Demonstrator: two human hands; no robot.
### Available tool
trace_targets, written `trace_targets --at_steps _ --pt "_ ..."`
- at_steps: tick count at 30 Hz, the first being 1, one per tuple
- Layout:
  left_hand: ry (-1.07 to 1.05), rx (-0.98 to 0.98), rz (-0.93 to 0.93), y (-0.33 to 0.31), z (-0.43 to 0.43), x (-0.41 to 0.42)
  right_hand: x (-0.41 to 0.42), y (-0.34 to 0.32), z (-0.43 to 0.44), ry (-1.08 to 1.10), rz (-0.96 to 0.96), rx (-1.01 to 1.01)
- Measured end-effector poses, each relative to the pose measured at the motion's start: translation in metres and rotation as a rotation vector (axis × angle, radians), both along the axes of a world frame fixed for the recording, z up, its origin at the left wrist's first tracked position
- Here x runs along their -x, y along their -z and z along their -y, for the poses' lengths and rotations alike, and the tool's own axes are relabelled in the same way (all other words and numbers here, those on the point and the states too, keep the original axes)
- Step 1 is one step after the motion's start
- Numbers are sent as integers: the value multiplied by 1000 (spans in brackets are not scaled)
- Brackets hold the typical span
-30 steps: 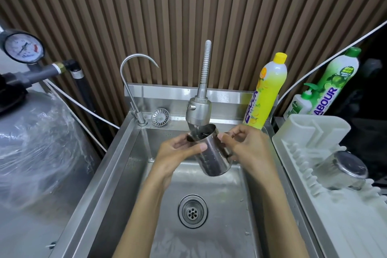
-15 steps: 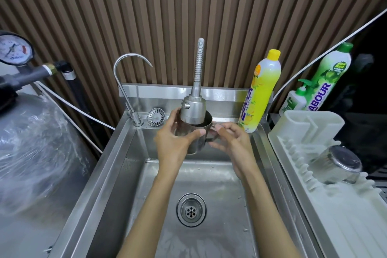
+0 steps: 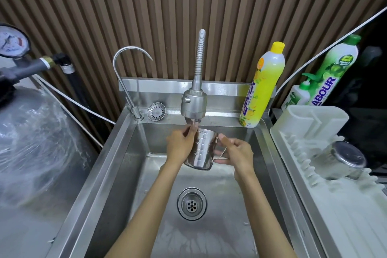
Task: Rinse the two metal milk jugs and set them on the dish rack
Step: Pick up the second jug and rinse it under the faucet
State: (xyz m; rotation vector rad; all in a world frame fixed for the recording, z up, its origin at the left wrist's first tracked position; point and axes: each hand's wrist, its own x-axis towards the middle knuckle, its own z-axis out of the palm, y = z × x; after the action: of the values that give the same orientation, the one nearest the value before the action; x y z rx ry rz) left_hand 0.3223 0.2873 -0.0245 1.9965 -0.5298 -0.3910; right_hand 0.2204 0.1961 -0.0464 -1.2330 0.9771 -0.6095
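Observation:
A metal milk jug hangs over the steel sink, just below the spray tap head. Water runs from the tap onto its rim. My left hand wraps the jug's left side, fingers up at the rim under the stream. My right hand grips the jug's handle on the right. A second metal jug lies on its side on the white dish rack to the right of the sink.
A thin gooseneck tap and a loose strainer sit at the sink's back left. Yellow and green detergent bottles stand at the back right. The drain is mid-basin. A plastic-wrapped tank with a gauge fills the left.
The jug has dropped from right up against the tap head to a little below it. My left fingers have moved up to the rim, and my right hand now holds the handle.

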Motion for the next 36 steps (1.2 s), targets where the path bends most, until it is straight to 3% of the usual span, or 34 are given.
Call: trace_targets --at_steps 6,10,16,19,22,25,28,30,33,36 --pt "144 -156 -148 34 14 -9 8 26 8 -44 -15 -331" --pt "186 -110 -172 38 11 -5 11 44 9 -39 5 -578" --pt "352 -345 -14 37 10 -1 3 58 12 -14 56 -717" --pt "347 -387 -29 37 14 -2 0 63 14 1 52 -692" --pt "207 -264 -134 36 16 -9 -3 60 16 -51 -37 -473" --pt "75 -152 -371 37 17 -10 -10 56 18 -123 -318 126" --pt "8 -43 -529 36 16 -11 -13 46 9 -247 -316 639" --pt "-2 -37 -560 41 13 -19 -12 40 3 -412 -348 766" --pt "-16 -44 -653 34 0 -26 -15 28 -13 -655 -649 886" --pt "-40 -40 -729 30 -11 -33 -27 13 -34 -659 -773 1061"
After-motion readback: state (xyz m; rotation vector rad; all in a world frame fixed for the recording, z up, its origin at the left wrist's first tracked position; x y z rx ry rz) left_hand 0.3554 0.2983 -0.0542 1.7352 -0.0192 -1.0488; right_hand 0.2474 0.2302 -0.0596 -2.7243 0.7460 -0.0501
